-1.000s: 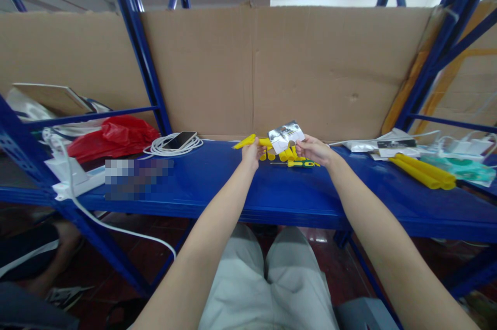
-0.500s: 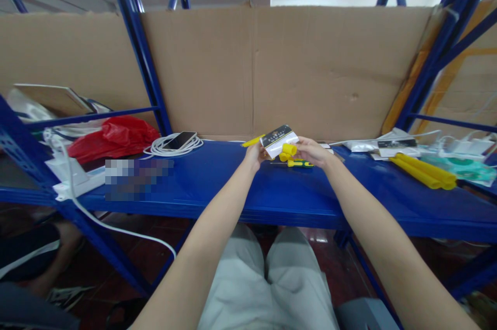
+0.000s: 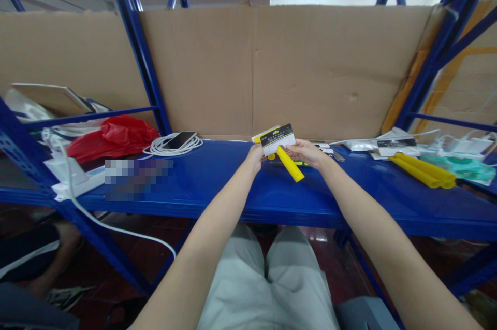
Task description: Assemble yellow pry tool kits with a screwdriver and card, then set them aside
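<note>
My left hand (image 3: pixel 256 155) is closed on the left edge of a black-and-white printed card (image 3: pixel 277 137), held tilted above the shelf top. My right hand (image 3: pixel 306 153) is closed around the upper end of a yellow tube (image 3: pixel 291 164), which slants down toward me in front of the card. Its fingertips also lie close to the card's right side; whether they touch it I cannot tell. Under the hands, a green-and-yellow screwdriver handle (image 3: pixel 302 164) lies mostly hidden. Behind the card shows a yellow-edged flat item (image 3: pixel 264 134).
Two yellow tubes (image 3: pixel 423 170) lie at the right beside white packages (image 3: pixel 396 144) and a green plastic bag (image 3: pixel 462 165). On the left are a phone (image 3: pixel 180 140) on a coiled white cable (image 3: pixel 163 147), a red bag (image 3: pixel 114 137) and a power strip (image 3: pixel 83 182). Cardboard (image 3: pixel 310 71) stands behind.
The yellow tube has swung from nearly end-on to slanting down lengthwise toward me. The card has turned more face-on, and the yellow-edged item behind it shows more.
</note>
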The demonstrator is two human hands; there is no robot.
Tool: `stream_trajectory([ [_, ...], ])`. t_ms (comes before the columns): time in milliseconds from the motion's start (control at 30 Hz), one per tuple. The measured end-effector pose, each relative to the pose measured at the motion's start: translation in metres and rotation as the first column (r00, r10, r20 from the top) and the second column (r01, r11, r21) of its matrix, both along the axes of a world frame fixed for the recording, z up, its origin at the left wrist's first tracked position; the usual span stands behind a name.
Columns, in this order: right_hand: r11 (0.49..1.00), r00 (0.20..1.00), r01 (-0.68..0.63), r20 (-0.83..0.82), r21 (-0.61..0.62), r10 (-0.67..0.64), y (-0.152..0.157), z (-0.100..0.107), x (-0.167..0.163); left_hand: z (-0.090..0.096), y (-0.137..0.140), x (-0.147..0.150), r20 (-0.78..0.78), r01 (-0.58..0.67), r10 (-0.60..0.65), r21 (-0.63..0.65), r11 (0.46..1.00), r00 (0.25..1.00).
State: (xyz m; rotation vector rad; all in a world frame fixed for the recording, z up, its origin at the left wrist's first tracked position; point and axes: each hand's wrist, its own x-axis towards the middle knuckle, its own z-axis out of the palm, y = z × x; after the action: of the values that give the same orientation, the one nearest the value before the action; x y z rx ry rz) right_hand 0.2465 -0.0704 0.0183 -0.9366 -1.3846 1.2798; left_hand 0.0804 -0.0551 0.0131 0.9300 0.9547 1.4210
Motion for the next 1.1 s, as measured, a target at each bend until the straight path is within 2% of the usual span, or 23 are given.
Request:
stream_trajectory([
  [133,1.000,1.000,0.015,-0.027,0.016,-0.014,-0.0022,0.0009,-0.0031,0.0008,-0.0029,-0.0002,-0.004,0.018,-0.018,0.048,0.999,1.000],
  [300,0.999,0.998,0.027,-0.050,0.018,-0.026,-0.0006,-0.0006,-0.0039,0.0019,-0.0018,0.0000,-0.031,0.006,-0.005,0.035,0.999,1.000],
  [533,0.998,0.996,0.053,-0.068,0.031,-0.051,0.0023,-0.0017,-0.0036,0.0025,0.0039,-0.0014,0.029,-0.133,0.132,0.022,0.991,0.991],
  [633,0.997,0.995,0.073,-0.069,0.016,-0.072,0.0016,-0.0009,-0.0042,0.0027,0.0047,-0.0026,0.062,-0.149,0.147,0.041,0.988,0.987],
  [933,0.989,0.988,0.132,-0.095,0.068,-0.126,0.0047,-0.0008,-0.0029,0.0048,0.0026,-0.0029,0.148,-0.019,0.012,0.047,0.999,0.989],
  [1100,0.979,0.973,0.198,-0.131,0.041,-0.191,0.0060,0.0007,-0.0034,0.0074,-0.0029,-0.0016,0.144,-0.030,0.017,0.090,0.995,0.989],
])
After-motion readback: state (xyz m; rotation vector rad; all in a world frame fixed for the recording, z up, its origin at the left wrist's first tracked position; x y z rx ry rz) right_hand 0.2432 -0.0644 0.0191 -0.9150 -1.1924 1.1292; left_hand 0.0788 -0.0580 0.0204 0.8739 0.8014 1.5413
